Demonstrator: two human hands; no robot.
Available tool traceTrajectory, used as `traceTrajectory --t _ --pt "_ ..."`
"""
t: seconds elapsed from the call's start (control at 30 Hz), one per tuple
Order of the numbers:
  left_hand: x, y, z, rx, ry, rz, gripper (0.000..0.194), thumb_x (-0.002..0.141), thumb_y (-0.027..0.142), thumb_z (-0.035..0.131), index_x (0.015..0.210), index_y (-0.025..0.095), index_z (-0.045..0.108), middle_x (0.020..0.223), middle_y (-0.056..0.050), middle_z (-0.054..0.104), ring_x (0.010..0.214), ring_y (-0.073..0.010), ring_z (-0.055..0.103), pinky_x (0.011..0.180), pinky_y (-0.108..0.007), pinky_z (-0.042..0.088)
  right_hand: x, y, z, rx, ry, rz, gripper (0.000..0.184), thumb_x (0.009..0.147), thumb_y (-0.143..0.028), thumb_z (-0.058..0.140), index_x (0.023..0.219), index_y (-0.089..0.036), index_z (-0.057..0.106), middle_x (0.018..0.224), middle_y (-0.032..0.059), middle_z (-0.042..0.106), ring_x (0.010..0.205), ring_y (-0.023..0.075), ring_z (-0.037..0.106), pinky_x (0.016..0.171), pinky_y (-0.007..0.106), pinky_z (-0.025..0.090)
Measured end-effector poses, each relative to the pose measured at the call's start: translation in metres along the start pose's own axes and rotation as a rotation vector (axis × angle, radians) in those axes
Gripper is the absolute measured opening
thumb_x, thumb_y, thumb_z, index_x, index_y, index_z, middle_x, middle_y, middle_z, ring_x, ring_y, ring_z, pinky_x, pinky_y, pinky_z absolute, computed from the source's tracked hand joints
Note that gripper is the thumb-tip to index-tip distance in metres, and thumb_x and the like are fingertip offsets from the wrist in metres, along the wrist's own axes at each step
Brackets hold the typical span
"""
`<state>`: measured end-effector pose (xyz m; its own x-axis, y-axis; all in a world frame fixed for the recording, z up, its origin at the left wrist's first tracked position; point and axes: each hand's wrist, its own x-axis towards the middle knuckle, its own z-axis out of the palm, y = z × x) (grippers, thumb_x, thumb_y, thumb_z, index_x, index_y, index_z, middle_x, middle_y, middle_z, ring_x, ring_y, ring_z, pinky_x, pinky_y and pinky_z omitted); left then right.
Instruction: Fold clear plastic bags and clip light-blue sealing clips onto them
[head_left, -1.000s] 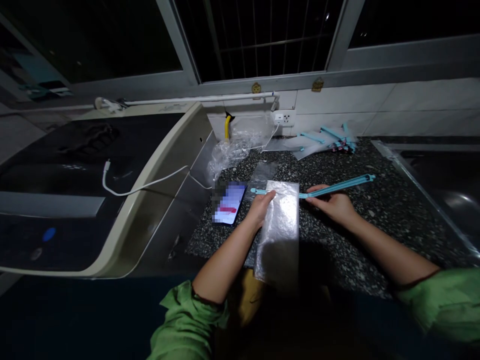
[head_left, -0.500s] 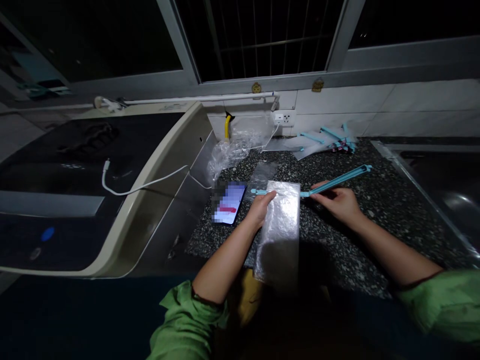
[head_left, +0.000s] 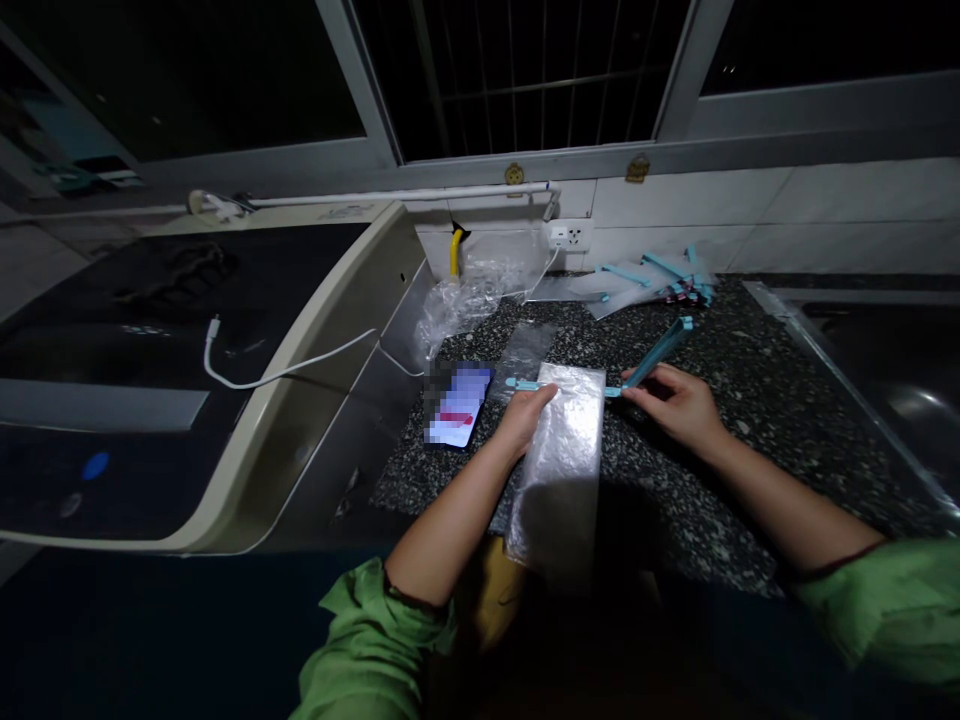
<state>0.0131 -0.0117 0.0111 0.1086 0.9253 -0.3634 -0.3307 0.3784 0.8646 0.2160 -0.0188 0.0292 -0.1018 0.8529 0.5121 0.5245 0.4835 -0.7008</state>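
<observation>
My left hand (head_left: 525, 418) is closed on the left edge of a shiny clear plastic bag (head_left: 566, 440), its thumb lying on top near the far end. A light-blue hinged bag clip (head_left: 658, 352) has one arm running crosswise under the bag, with its tip (head_left: 517, 384) sticking out left of it. The clip's other arm slants up and away to the right. At the hinge end, right of the bag, my right hand (head_left: 679, 405) pinches the clip between thumb and fingers. The bag's near end is in shadow.
A lit phone (head_left: 459, 405) lies left of the bag on the speckled counter (head_left: 697, 510). Behind are crumpled clear plastic (head_left: 476, 290) and several packed blue clips (head_left: 660, 280). A washing machine (head_left: 300, 410) with a white cable (head_left: 300, 377) stands left; a sink (head_left: 900, 390) is at right.
The clip's free arm has swung upward, its far tip moving left. The bag and clip have shifted very slightly right. Both hands keep their hold.
</observation>
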Motion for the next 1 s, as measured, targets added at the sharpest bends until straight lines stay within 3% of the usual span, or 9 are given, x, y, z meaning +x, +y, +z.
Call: traceTrajectory --t 0.5,1.0 --pt "-0.003 0.002 0.002 0.019 0.001 -0.006 0.028 0.06 0.032 0.069 0.045 0.013 0.054 0.042 0.001 0.052 0.04 -0.0093 0.044 0.046 -0.023 0.03 -0.001 0.006 0.005 -0.026 0.003 -0.073 0.013 0.073 -0.032 0.062 0.076 -0.02 0.062 0.075 0.0029 0.063 0.065 0.015 0.059 0.059 0.029 0.049" --pt "-0.002 0.001 0.001 0.097 -0.016 0.009 0.032 0.061 0.036 0.067 0.043 0.015 0.05 0.041 0.002 0.048 0.04 -0.0084 0.039 0.047 -0.023 0.026 -0.003 0.007 0.011 0.072 -0.008 0.011 0.021 0.07 -0.038 0.064 0.08 -0.02 0.063 0.07 0.0013 0.061 0.058 0.0134 0.056 0.056 0.028 0.049"
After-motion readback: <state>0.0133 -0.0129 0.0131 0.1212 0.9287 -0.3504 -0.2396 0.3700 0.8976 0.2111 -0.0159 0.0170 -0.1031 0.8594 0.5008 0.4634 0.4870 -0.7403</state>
